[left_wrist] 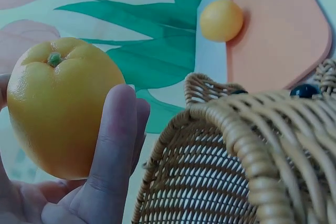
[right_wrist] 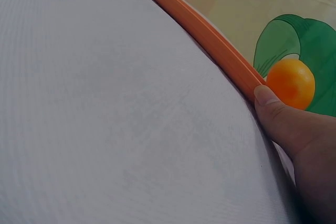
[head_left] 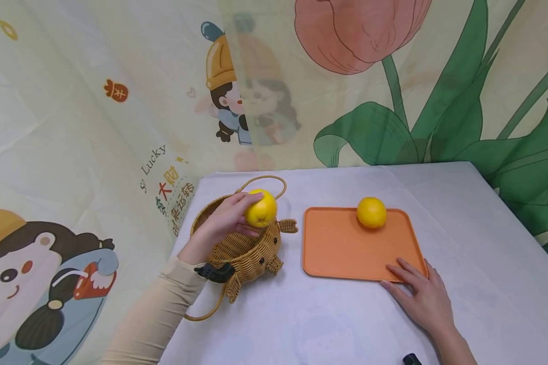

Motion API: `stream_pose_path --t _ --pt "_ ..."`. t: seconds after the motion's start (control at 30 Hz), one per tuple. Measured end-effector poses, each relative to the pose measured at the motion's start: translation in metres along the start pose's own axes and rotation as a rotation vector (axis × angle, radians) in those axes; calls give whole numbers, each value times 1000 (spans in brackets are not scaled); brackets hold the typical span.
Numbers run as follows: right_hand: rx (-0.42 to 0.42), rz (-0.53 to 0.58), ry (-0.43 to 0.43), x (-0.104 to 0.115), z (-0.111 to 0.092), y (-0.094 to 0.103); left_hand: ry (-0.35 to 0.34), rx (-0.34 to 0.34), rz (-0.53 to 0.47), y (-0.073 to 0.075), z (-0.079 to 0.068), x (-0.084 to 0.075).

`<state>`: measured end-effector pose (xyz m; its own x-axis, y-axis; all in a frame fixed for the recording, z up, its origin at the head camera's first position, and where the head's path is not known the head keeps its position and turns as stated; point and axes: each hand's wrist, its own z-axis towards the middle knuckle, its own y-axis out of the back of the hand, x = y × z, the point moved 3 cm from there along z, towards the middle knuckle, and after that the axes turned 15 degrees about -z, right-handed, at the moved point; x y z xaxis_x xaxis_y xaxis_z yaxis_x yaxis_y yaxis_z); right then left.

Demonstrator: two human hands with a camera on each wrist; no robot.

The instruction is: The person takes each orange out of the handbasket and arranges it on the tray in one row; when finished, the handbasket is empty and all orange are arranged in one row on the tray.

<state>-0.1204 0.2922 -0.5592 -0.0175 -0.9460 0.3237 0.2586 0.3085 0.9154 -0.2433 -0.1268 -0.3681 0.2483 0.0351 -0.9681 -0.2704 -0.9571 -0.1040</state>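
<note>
My left hand [head_left: 230,215] grips an orange [head_left: 261,209], thumb and fingers around its sides, above the wicker basket [head_left: 248,263]. In the left wrist view the fruit's green stem end [left_wrist: 54,59] faces the camera, and the basket's woven rim is at the right. My right hand [head_left: 422,294] holds the near right corner of the orange tray [head_left: 347,248], with fingers over the rim and the thumb [right_wrist: 266,96] against the outer edge. A second orange [head_left: 371,212] sits on the tray near its far edge.
The basket has animal-like eyes and fins, with looped handles [head_left: 274,177] at its far and near sides. A white cloth [head_left: 274,324] covers the table. Printed curtains [head_left: 164,61] stand behind and on the left.
</note>
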Motion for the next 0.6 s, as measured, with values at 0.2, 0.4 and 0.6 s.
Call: stream_pose_path --t 0.2,0.4,0.6 --pt "-23 3 15 0 0 1 -8 18 -6 -13 1 0" --pt "-13 -2 9 0 0 2 -37 48 4 -36 1 2" --pt "15 -4 -13 2 0 1 -73 74 62 -65 2 11"
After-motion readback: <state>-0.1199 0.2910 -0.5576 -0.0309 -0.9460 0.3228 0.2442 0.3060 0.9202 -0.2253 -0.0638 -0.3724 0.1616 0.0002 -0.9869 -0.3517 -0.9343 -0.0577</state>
